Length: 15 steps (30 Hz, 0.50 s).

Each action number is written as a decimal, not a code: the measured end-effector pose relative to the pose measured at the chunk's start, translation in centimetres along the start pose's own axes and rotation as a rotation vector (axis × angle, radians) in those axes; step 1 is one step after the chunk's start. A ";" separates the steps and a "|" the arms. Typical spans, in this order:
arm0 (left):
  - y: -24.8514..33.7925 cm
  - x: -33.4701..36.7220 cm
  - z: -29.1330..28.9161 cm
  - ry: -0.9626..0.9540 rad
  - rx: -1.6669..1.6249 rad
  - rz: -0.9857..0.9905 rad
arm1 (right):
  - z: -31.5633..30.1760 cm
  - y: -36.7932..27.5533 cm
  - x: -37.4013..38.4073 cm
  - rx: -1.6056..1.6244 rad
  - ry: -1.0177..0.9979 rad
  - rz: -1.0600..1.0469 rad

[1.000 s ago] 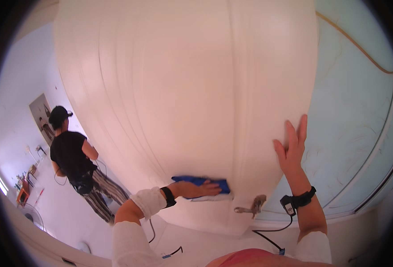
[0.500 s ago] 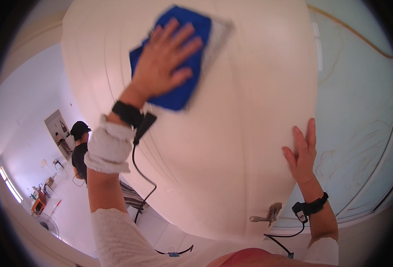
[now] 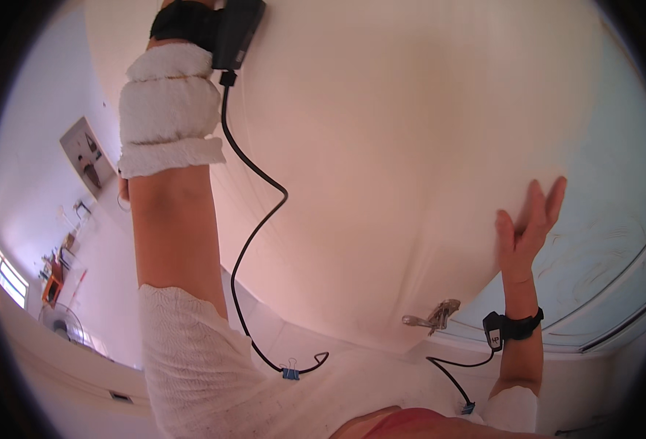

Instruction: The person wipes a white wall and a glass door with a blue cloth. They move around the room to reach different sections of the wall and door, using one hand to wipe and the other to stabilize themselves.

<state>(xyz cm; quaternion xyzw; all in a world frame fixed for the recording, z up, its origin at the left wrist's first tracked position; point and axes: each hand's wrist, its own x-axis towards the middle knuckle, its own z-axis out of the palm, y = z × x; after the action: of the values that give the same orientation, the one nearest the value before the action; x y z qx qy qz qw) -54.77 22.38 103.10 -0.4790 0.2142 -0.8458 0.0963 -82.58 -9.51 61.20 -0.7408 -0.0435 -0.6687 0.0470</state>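
Note:
A large cream door (image 3: 352,161) fills the middle of the view, with a metal lever handle (image 3: 432,316) low on its right side. My left forearm (image 3: 175,227) stretches straight up along the door. The left hand itself lies beyond the top edge, so its fingers and the blue cloth are out of sight. My right hand (image 3: 526,234) is at the door's right edge, thumb and fingers apart, holding nothing. Each wrist wears a black strap with a small device, and the left one (image 3: 236,33) trails a black cable.
Right of the door is a pale blue glass panel (image 3: 593,241) with curved line patterns. On the left a room opens out, with a standing fan (image 3: 61,322), an orange piece of furniture (image 3: 52,287), a window (image 3: 7,276) and a distant doorway (image 3: 89,157) with a person in it.
My left hand and the blue cloth have moved up the door and out of the top of the view. The right hand stays by the door's edge. My arm now mostly hides the nearby person.

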 end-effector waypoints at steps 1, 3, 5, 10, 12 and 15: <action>1.8 -2.0 -2.1 -0.003 -0.016 0.028 | 0.1 0.0 -0.1 -0.005 0.008 0.006; 5.8 -5.9 -5.9 -0.004 -0.239 -0.116 | 0.3 -0.1 -0.2 -0.010 0.019 0.042; 9.2 -11.0 -10.0 -0.077 -0.445 -0.282 | 0.4 -0.3 -0.2 -0.006 0.001 0.055; 14.5 -23.4 -19.0 -0.327 -0.618 -0.339 | 0.4 -0.3 -0.1 -0.032 -0.022 0.060; 16.7 -29.2 -22.7 -0.429 -0.668 -0.383 | 0.4 -0.3 -0.2 -0.040 -0.032 0.050; 20.0 -39.3 -28.0 -0.484 -0.738 -0.332 | 0.3 -0.3 -0.3 -0.047 -0.033 0.052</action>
<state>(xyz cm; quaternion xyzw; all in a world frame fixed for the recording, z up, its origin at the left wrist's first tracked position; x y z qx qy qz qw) -58.87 26.66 51.21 -0.6927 0.3921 -0.5811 -0.1698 -82.37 -9.22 60.83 -0.7533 -0.0093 -0.6560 0.0461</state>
